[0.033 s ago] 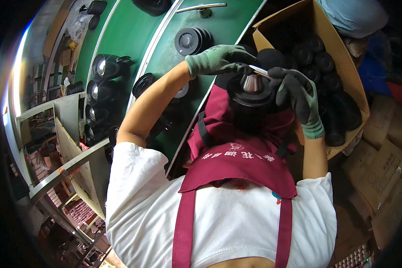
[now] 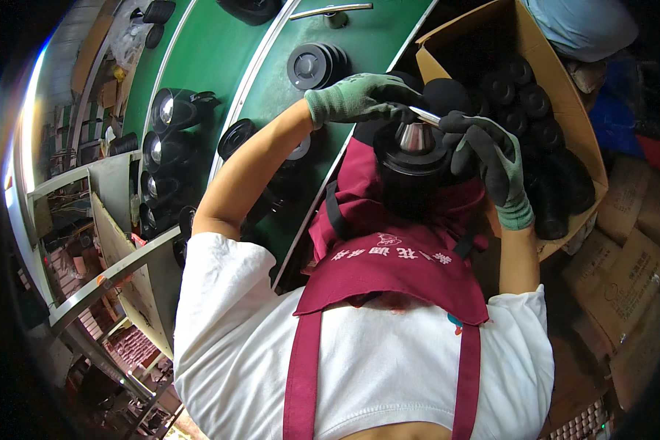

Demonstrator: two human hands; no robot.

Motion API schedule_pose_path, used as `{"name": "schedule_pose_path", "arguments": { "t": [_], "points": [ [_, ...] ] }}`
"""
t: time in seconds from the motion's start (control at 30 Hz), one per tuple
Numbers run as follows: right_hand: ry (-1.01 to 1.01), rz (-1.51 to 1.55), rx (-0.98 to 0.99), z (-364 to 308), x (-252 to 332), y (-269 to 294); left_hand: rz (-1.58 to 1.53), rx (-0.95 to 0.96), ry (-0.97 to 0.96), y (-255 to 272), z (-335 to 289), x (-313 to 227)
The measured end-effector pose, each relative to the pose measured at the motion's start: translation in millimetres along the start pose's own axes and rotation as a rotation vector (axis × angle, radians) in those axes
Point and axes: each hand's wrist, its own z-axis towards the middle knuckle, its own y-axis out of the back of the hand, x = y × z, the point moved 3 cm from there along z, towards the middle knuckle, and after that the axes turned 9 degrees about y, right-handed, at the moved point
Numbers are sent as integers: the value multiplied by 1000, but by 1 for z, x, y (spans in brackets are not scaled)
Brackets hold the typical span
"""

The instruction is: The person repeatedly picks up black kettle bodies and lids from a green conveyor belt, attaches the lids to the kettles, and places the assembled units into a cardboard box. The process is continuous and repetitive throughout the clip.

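Both my hands, in green gloves with dark palms, are closed on a slim metal bar (image 2: 424, 115) in front of my apron. My left hand (image 2: 365, 100) grips its left end, and my right hand (image 2: 487, 147) pinches its right end. Below the bar, a silver metal cone (image 2: 415, 137) stands in the middle of a black round part (image 2: 412, 163) with a wide rim. My legs and the apron lie around that part, and its underside is lost in shadow. A similar curved metal bar on a short post (image 2: 331, 12) stands on the green conveyor belt (image 2: 271, 77).
Stacked black discs (image 2: 317, 66) sit on the belt beside my left hand. Several black pots (image 2: 170, 110) line the belt farther left. At the right, an open cardboard box (image 2: 588, 121) holds many black round parts. Flat brown cartons (image 2: 631, 271) lie beyond it.
The fingers of my right hand have shifted very slightly on the bar. My left hand and the black part look the same.
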Motion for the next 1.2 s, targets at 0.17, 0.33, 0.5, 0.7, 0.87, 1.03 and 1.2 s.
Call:
{"name": "schedule_pose_path", "arguments": {
  "t": [0.17, 0.33, 0.5, 0.7, 0.87, 1.03, 1.2],
  "points": [
    [-164, 330, -18, 22, -47, 63, 402, -23, 247, -17, 0, -55],
    [9, 273, 168, 40, -43, 21, 273, -85, 228, -15, -2, -13],
    [483, -451, 280, 19, 4, -35, -274, -187, 520, -35, 17, 36],
    [468, -617, 347, 4, 21, -83, -97, -390, 398, -67, 66, 29],
    [234, -1210, 63, 4, 27, -35, -469, -595, 239, -46, 46, 22],
    [113, -837, 43, 36, -15, 17, -595, -546, 261, -43, -36, 20],
    [263, -1050, -61, 160, -109, 21, -15, -277, 107, -74, -59, -34]
  ]
}}
